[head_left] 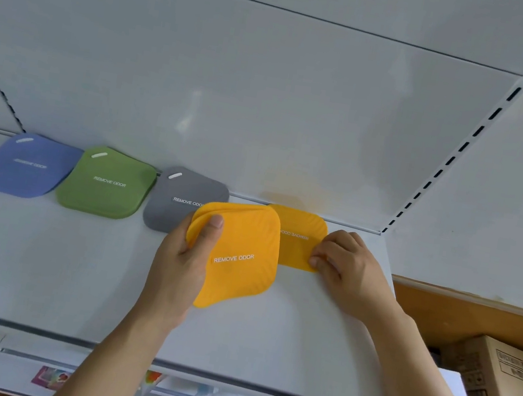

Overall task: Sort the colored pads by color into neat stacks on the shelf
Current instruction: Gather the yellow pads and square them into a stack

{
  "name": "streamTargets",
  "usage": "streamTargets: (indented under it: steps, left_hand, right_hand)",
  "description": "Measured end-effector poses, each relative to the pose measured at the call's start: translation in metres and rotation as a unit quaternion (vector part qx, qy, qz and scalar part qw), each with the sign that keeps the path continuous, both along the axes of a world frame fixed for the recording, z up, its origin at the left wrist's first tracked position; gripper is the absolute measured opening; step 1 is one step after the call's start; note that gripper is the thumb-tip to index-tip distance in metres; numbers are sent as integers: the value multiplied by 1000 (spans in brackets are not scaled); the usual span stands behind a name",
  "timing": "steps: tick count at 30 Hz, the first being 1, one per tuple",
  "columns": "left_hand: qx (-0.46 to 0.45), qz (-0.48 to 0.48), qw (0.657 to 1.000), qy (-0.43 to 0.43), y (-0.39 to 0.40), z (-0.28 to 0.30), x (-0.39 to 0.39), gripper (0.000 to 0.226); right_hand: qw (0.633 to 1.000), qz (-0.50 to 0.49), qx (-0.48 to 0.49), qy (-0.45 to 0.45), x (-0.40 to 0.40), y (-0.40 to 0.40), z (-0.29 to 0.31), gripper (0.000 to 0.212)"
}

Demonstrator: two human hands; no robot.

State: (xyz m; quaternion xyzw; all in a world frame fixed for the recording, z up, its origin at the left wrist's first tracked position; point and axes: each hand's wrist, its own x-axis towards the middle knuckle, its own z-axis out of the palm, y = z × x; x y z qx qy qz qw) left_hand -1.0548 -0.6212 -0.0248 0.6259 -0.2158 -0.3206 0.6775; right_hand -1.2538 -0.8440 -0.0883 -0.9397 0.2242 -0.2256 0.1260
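Yellow, soft-looking pads with rounded corners and faint ribbed lines fill the middle of my view. My left hand [191, 255] grips a small bunch of these yellow pads [240, 256], thumb pressed on the top face and fingers hidden underneath; the bunch is lifted and tilted above the shelf [38, 258], its layers fanned apart at the upper left corner, with white lettering reading REMOVE ODOR. My right hand [345, 262] is curled, fingertips pressing the right edge of another yellow pad [297, 241] that lies flat on the shelf, its lettering upside down to me; the held bunch covers its left part. Along the back of the smooth, pale grey metal shelf sit three more groups in a row: a blue stack [27, 166] at far left, a green stack [108, 184] beside it, and a grey stack [181, 200] next, its front right corner hidden behind the held bunch. Each is a flat rounded square with a small white slot near one corner. A slotted upright rail [480, 129] runs up the right wall. Below right sits a cardboard box [504, 383].
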Motion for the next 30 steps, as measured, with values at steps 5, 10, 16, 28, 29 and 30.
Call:
streamTargets:
  steps: [5,10,16,28,29,30]
  left_hand:
    - [0,15,1000,11,3,-2,3,28]
    - [0,10,1000,11,3,-2,4,24]
    - [-8,5,1000,7,3,-5,7,31]
    - [0,11,1000,4,6,-4,16,23]
    - [0,16,1000,4,5,-5,16,24]
    - [2,23,1000,4,4,-5,16,26]
  right_hand:
    - [992,-107,59,-24,2,3,3,28]
    - [967,-172,155,105,20,2,16,79]
    - [938,-209,278,9,28,-16,28,50]
    - [916,-186,316,-161,16,0,69,12]
    - [888,-180,356,-230,9,7,82,8]
    - [873,-164,373,-269,4,13,91,11]
